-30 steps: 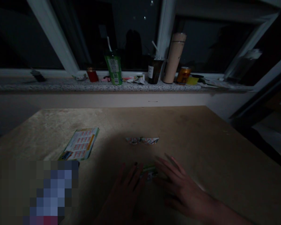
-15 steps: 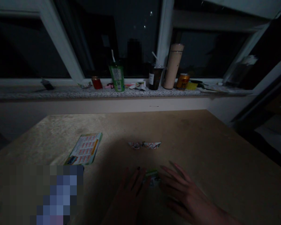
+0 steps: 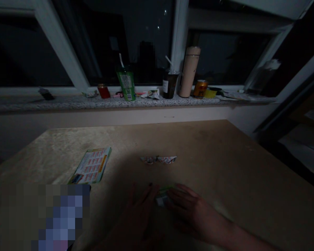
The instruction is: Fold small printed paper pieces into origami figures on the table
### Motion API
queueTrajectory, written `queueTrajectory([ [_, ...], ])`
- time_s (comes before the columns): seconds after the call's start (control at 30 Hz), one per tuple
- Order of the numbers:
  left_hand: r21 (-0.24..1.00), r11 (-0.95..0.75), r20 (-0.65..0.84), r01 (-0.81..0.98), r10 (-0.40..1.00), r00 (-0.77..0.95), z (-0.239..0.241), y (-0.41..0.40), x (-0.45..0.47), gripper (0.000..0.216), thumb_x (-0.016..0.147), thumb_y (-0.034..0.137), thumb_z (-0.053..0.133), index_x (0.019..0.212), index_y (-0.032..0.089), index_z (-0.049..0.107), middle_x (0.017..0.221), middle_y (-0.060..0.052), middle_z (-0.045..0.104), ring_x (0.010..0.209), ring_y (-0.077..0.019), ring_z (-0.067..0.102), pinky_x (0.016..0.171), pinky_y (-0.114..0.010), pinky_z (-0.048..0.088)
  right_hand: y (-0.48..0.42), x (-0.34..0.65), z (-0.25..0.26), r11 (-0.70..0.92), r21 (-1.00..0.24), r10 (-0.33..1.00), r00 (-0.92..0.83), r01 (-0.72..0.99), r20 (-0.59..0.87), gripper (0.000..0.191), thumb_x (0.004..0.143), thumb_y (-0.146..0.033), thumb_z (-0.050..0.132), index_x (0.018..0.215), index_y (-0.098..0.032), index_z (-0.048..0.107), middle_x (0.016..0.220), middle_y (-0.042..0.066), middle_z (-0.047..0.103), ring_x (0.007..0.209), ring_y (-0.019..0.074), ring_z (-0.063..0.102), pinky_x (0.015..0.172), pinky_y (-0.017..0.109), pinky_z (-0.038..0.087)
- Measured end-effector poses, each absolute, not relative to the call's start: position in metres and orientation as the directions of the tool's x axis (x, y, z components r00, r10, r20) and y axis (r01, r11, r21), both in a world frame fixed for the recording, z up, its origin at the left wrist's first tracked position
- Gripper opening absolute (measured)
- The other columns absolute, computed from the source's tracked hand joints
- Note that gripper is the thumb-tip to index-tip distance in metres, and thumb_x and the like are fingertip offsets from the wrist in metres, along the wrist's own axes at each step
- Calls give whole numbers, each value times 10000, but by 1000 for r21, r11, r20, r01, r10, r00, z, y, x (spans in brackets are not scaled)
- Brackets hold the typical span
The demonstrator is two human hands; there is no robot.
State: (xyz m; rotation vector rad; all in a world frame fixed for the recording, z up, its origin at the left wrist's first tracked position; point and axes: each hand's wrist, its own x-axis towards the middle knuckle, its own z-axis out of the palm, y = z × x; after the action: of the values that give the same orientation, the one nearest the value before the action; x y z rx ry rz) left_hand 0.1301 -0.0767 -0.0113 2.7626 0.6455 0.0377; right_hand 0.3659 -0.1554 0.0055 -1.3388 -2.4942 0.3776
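Note:
A small green-and-white piece of printed paper lies on the table between my hands. My left hand rests flat at its left edge, fingers stretched out and dim in the shadow. Over its right side lies my right hand, fingers extended close together and covering part of the paper. Beyond them sit two small folded printed papers, one on the left and one on the right, nearly touching end to end.
A printed calendar sheet lies on the tan table at left, above a blurred-out patch. Along the granite sill stand a green cup, a dark drink cup, a pink flask, an orange can and a red jar.
My right hand has moved left onto the small paper, its fingers now closer together. My left hand stays beside the paper. The whole view has shifted slightly.

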Motion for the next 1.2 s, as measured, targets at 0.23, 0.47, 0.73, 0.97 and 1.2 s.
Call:
queueTrajectory([
  [0.23,326,-870,-80,370,364,928,8,-62,119,729,905,333,539,1489,260,108,1544,-37,177,1403,-295,101,1108,-531,193,-155,364,-4,558,-292,830,-533,777,168,368,931,-311,466,1249,-143,546,1301,114,557,1234,229,473,1115,400,288],
  [0.47,290,-934,-107,210,186,977,20,-42,114,666,907,254,518,1472,326,172,1518,32,264,1378,-250,238,1124,-484,191,-155,360,-8,577,-216,816,-547,788,185,393,948,-338,432,1264,-123,523,1307,113,554,1233,246,463,1082,401,320],
  [0.73,328,-940,-116,95,60,991,29,-31,113,673,906,319,543,1474,304,183,1518,5,267,1371,-254,254,1138,-467,121,-155,365,2,562,-287,826,-542,776,153,422,941,-374,450,1301,-158,482,1331,105,532,1245,246,430,1045,426,290],
  [0.97,375,-923,-220,83,-2,975,48,-18,120,650,911,427,531,1465,337,205,1496,4,323,1366,-256,265,1136,-477,53,-154,366,1,552,-310,832,-535,774,144,422,937,-352,454,1339,-220,457,1335,111,510,1219,253,434,1026,437,277],
  [1.2,387,-922,-189,15,-64,980,44,-9,120,727,851,499,590,1460,340,227,1494,-20,326,1362,-284,271,1125,-495,-2,-153,365,3,559,-304,827,-544,771,143,435,940,-374,449,1352,-233,448,1329,106,505,1210,263,420,1025,448,274],
])
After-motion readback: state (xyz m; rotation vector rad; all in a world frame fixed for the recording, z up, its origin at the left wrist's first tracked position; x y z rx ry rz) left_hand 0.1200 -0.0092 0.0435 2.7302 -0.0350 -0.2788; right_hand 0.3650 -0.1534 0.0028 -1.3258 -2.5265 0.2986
